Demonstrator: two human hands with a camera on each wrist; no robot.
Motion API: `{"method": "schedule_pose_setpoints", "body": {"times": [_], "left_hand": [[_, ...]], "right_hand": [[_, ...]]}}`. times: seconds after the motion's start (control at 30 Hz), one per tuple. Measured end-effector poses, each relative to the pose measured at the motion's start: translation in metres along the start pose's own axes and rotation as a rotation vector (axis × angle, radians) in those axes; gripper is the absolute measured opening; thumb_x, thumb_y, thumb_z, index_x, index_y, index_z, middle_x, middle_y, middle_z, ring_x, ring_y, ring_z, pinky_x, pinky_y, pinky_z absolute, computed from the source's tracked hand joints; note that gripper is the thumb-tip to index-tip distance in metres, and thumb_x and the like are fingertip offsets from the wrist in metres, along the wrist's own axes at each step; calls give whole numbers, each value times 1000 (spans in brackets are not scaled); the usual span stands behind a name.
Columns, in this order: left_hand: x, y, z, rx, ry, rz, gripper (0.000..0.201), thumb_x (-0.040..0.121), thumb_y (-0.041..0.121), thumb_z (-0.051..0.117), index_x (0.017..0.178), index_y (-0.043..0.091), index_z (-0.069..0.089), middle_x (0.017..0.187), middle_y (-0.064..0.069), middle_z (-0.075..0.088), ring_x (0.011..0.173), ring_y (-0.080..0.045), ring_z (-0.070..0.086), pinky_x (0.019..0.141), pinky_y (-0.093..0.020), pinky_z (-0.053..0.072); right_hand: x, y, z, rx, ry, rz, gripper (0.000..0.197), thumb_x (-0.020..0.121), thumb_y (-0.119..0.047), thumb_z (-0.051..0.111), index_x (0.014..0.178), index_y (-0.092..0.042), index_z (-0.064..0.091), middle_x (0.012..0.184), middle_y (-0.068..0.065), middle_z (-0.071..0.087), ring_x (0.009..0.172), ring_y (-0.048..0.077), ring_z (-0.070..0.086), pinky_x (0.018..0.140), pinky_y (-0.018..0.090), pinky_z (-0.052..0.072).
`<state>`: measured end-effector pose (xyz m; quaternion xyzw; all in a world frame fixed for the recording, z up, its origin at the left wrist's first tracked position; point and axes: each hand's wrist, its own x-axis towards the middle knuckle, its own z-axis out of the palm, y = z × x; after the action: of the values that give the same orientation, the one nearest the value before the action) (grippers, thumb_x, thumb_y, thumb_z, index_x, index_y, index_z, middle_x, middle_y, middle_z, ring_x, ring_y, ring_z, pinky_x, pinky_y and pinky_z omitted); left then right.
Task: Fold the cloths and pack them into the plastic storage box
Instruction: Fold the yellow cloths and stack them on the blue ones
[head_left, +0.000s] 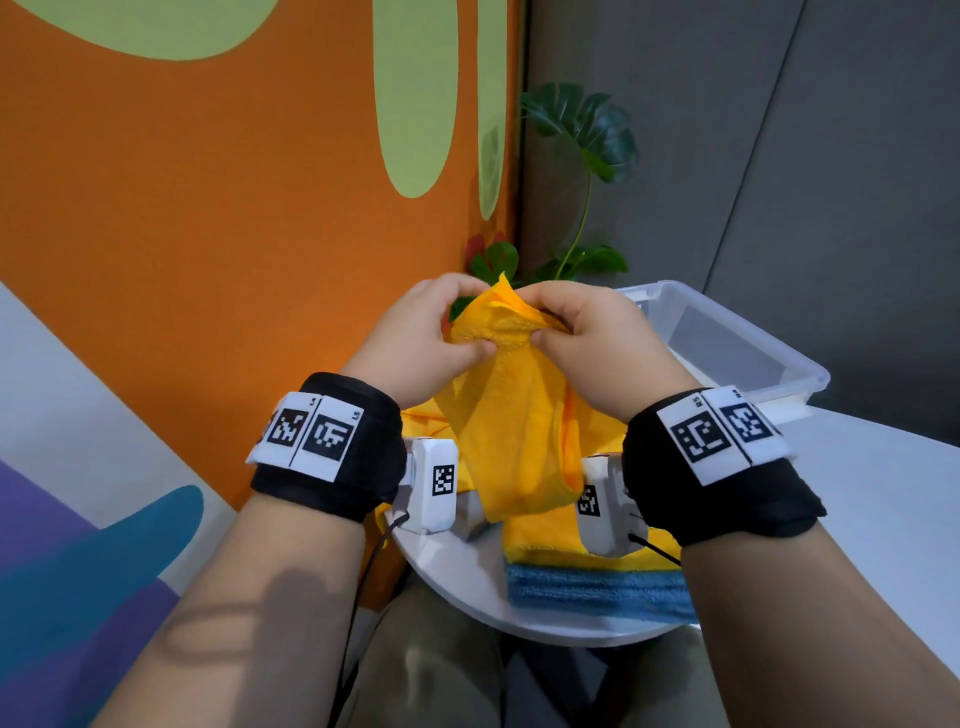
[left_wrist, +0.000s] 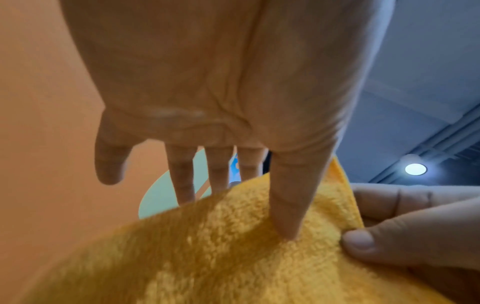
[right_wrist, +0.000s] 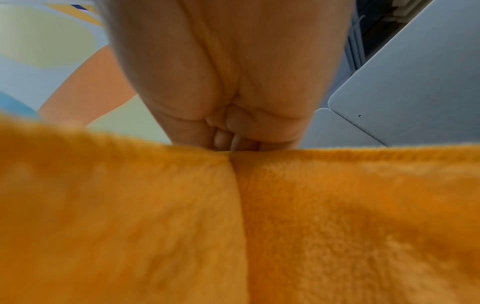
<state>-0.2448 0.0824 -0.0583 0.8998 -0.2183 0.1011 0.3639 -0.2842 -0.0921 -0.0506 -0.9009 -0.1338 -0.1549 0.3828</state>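
I hold a yellow cloth (head_left: 511, 415) up in front of me with both hands, above the white bench (head_left: 883, 499). My left hand (head_left: 421, 343) pinches its upper edge, thumb pressing the terry pile on my side and the other fingers (left_wrist: 182, 181) running down behind it; the little finger sticks out free. My right hand (head_left: 597, 343) pinches the same top edge just beside the left, thumb in front, fingers curled round the back. The cloth hangs down from this grip with a vertical fold line running through it. Below it, more yellow cloth (head_left: 550, 535) lies on the bench, on top of a blue cloth (head_left: 597, 592). The clear plastic storage box (head_left: 800, 371) stands open on the bench beyond my right hand, with a leafy plant (head_left: 582, 130) behind.
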Motion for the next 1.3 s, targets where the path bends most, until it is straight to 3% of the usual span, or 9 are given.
{"method": "schedule_pose_setpoints", "body": {"times": [0.13,0.37,0.53,0.67,0.87,1.03,1.13,1.2,1.3], "left_hand": [[-2,2,0,-59,-31,22,5,92,23,62,96,22,61,95,-1,66,90,-20,60,77,-39,48],[-1,3,0,-121,-12,76,2,94,22,58,95,21,60,92,-1,64,84,-17,58,70,-30,46],[1,-3,10,-52,-75,42,6,93,31,59,96,27,55,91,4,62,81,-13,56,66,-26,44],[3,-21,17,126,-211,-71,27,80,33,76,97,29,56,92,5,60,82,-15,56,69,-32,46],[3,-30,29,207,-192,-111,11,91,31,61,92,21,56,98,-1,55,88,-21,52,68,-33,39],[9,-18,34,54,-39,-95,20,93,35,58,99,17,52,90,-4,56,80,-19,51,62,-30,39],[16,-14,49,-44,60,-84,28,91,33,62,114,20,51,105,-1,58,98,-17,55,78,-31,47],[17,-15,62,-3,-25,-123,45,91,35,62,130,22,45,123,-5,54,113,-21,53,92,-35,46],[10,-20,81,128,-265,-271,64,91,40,61,144,20,31,140,-13,43,117,-28,51,85,-33,45]], "right_hand": [[-5,1,-6,-11,-1,13,32,94,-13,52,119,-33,60,104,-18,60,94,0,54,75,9,39],[-18,18,-9,-253,-200,238,21,99,-34,43,107,-19,54,96,1,60,82,15,55,63,25,42],[-22,26,-10,-227,-90,262,20,102,-30,36,109,-20,52,91,-2,57,80,14,52,61,21,36],[-26,33,-13,-199,17,315,29,102,-32,35,129,-24,41,106,-6,50,91,12,47,76,27,38],[-32,47,-16,-151,77,380,30,103,-34,33,124,-18,47,101,-2,51,89,16,47,76,30,35],[-34,56,-26,-139,165,461,29,103,-32,31,94,-14,52,79,-1,48,76,17,45,68,28,30],[-37,68,-26,-221,143,611,34,99,-26,36,69,-15,46,74,6,52,77,28,50,65,27,33],[-44,76,-21,-282,55,746,26,97,-24,41,83,-10,59,98,17,62,92,33,56,72,31,39],[-58,85,-14,-351,-149,869,32,98,-21,42,118,-1,57,121,19,58,111,32,55,78,30,37]]}}
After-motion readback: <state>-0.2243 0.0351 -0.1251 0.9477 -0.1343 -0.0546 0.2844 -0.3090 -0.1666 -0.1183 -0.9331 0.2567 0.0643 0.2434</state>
